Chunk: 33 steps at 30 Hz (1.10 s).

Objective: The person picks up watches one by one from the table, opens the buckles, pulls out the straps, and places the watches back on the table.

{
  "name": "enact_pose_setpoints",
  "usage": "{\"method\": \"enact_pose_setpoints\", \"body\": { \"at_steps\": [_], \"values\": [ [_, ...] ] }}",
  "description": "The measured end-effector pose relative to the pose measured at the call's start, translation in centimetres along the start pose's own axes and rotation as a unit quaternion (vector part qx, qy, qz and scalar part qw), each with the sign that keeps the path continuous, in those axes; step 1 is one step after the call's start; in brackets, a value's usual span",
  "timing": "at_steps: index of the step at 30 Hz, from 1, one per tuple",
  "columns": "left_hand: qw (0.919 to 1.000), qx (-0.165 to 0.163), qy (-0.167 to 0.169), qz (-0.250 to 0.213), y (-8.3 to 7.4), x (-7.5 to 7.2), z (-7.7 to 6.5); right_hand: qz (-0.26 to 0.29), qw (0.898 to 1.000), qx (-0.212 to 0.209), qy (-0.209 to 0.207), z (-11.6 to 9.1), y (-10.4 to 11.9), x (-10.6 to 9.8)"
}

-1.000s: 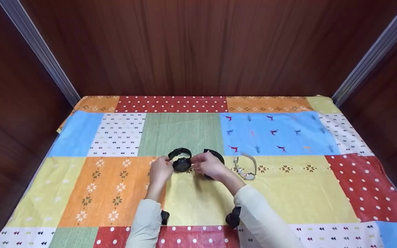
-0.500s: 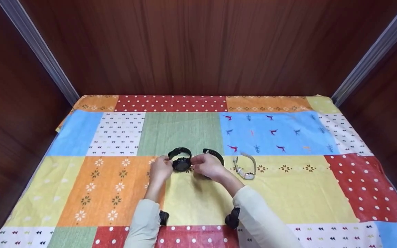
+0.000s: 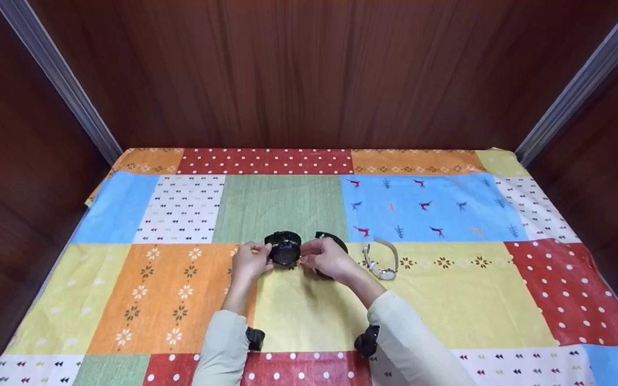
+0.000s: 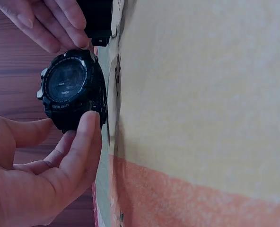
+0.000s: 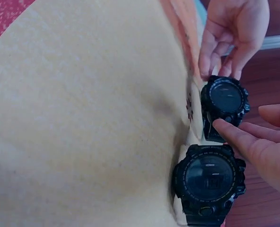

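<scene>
A black sport watch [image 3: 285,253] with a round digital face stands near the table's middle, its strap [image 3: 283,236] looped behind. My left hand [image 3: 251,259] pinches its left side; in the left wrist view thumb and fingers meet it at the strap end of the case [image 4: 66,82]. My right hand [image 3: 328,258] reaches in from the other side. Its straight fingers [image 5: 244,142] touch the case edge, while the thumb stays apart. A second, larger-looking black digital watch [image 5: 208,177] stands just beside the right hand, partly hidden by it in the head view.
A pale-strapped watch [image 3: 387,273] with a light face lies right of the right hand. Beneath everything is a patchwork tablecloth [image 3: 438,305]. Dark wood panels [image 3: 309,75] close off the back and sides. Black wrist cameras [image 3: 367,341] sit under both sleeves.
The watch between my hands has tilted so its face points further upward and covers the gap inside its strap loop. The other two watches have stayed in place.
</scene>
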<state>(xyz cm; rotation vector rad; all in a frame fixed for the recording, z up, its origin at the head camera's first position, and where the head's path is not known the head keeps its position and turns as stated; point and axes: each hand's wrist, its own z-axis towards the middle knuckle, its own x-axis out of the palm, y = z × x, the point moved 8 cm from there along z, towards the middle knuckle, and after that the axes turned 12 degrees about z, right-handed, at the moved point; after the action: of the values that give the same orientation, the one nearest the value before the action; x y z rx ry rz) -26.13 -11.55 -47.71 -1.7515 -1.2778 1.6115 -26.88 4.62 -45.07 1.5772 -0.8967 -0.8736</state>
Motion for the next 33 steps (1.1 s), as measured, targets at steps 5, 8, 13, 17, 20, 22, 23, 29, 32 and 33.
{"method": "enact_pose_setpoints", "body": {
  "at_steps": [5,8,13,17,20,22,23,29,32,33],
  "values": [
    [0.9995,-0.019,0.002,-0.026,0.6,0.3,0.0,0.014,1.000,0.012,0.001,-0.1,-0.4,0.0],
    [0.9995,-0.025,-0.003,-0.017,0.8,0.3,0.1,0.028,0.999,0.019,0.002,-0.2,-0.5,0.0],
    [0.9988,-0.036,0.002,-0.034,0.7,0.2,-0.1,0.051,0.999,0.015,0.004,-0.5,-0.1,0.0],
    [0.9968,-0.042,0.010,-0.068,0.4,0.0,-0.3,0.086,0.996,0.016,0.006,-0.9,0.5,-0.3],
    [0.9946,-0.042,0.015,-0.093,-0.2,-0.1,-0.5,0.117,0.993,0.024,0.004,-1.2,1.0,-0.7],
    [0.9921,-0.041,0.020,-0.117,-0.6,-0.2,-0.6,0.129,0.991,0.023,0.001,-1.3,1.4,-1.0],
    [0.9906,-0.038,0.022,-0.130,-0.8,-0.2,-0.7,0.137,0.990,0.021,-0.001,-1.4,1.6,-1.2],
    [0.9841,-0.018,0.040,-0.172,-2.3,0.2,-1.4,0.161,0.987,0.001,-0.009,-2.0,2.6,-2.6],
    [0.9809,-0.008,0.053,-0.187,-3.0,0.6,-1.8,0.163,0.987,-0.001,-0.015,-2.3,2.7,-3.4],
    [0.9798,-0.005,0.058,-0.191,-3.2,0.8,-1.9,0.162,0.987,0.002,-0.019,-2.4,2.7,-3.7]
  ]
}}
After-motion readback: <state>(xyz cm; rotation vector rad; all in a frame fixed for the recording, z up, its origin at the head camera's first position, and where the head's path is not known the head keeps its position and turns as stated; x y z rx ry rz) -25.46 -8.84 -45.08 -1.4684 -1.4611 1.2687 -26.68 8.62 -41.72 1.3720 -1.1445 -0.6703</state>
